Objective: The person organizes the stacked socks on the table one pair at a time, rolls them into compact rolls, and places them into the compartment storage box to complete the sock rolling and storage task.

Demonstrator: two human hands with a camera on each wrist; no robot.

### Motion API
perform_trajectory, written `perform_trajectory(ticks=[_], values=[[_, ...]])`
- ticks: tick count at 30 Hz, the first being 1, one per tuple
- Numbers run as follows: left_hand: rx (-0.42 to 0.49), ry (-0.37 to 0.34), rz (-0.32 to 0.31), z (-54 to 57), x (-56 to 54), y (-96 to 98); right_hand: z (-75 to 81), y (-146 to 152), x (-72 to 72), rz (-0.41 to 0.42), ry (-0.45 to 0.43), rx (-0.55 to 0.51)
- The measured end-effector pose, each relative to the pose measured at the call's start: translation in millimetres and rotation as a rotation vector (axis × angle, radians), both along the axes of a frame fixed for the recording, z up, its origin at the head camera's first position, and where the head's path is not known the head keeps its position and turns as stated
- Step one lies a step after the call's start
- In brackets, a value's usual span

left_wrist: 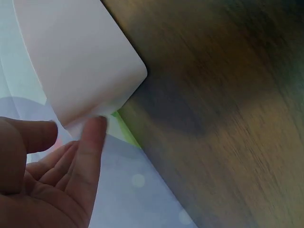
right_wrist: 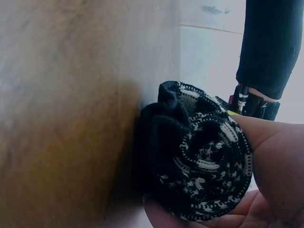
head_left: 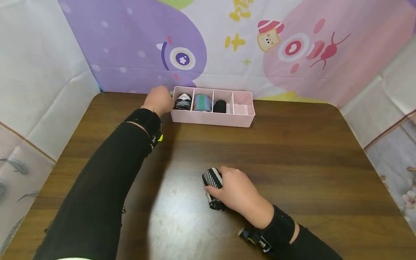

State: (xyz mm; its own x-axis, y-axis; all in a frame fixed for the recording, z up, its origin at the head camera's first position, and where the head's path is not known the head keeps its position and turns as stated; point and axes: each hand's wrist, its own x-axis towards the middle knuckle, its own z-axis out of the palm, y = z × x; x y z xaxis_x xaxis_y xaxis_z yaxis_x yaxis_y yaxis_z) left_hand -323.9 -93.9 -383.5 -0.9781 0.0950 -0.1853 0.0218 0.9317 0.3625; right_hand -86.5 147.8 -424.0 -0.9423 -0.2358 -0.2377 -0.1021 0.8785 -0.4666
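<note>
Near the middle of the table my right hand (head_left: pixel 238 189) grips a rolled black sock (head_left: pixel 212 178) with white stripes. Its coiled end, black with white knit marks, faces the right wrist view, where the sock (right_wrist: pixel 204 156) sits between thumb and fingers. My left hand (head_left: pixel 158 100) is at the left end of a pink divided box (head_left: pixel 211 118). In the left wrist view, the thumb and forefinger of the left hand (left_wrist: pixel 61 180) are apart, fingertips right at the box's end wall (left_wrist: pixel 95 61).
Inside the box, from the left, are a black-and-white patterned rolled sock (head_left: pixel 183 102), a blue-and-green one (head_left: pixel 203 103) and a black one (head_left: pixel 219 107). The rightmost compartment shows its bare floor. Behind the box hangs a printed cloth (head_left: pixel 224 65) along the table's (head_left: pixel 292 144) back edge.
</note>
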Motion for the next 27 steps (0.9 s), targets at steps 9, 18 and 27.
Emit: perform_trajectory(ticks=[9, 18, 27], values=[[0.002, 0.011, -0.027, -9.9, -0.8, 6.6, -1.3, 0, 1.0, 0.009, -0.019, -0.009], [-0.072, 0.017, -0.041, -9.7, 1.8, 20.5, -0.4, 0, 0.0, 0.006, -0.012, -0.007], [-0.072, 0.056, -0.005, -14.0, 8.0, 22.0, -1.0, -4, 1.9, -0.018, -0.041, -0.007]])
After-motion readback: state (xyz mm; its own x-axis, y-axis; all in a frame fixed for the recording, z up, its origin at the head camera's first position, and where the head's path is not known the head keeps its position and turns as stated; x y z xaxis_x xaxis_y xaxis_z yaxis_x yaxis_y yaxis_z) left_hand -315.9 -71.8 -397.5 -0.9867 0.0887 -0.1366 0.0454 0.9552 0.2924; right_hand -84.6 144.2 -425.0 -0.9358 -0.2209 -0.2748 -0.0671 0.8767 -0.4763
